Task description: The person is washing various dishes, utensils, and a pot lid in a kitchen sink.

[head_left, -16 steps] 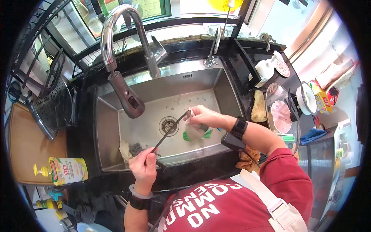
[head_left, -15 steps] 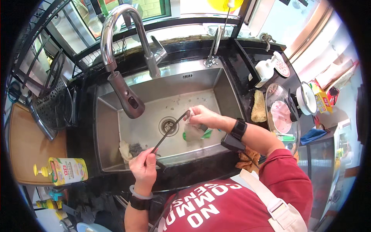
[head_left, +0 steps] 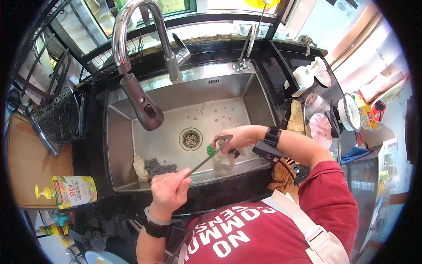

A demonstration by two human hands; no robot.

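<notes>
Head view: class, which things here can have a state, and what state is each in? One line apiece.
Left hand, closed around the rod
Right hand, curled at the rod's bent end, exact grip unclear
Rod, slanted over the sink
Sink, no standing water visible
Drain, uncovered
Big tap, no flow visible
Brown cloth, crumpled
Pump bottle, pump top fitted

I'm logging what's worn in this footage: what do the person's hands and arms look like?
The left hand and right hand are ungloved. The left wrist wears a pale ring and a black strap; the right, a black wristband. A dark red sleeve ends near the right elbow. A black box with a cable adjoins that forearm.
</notes>
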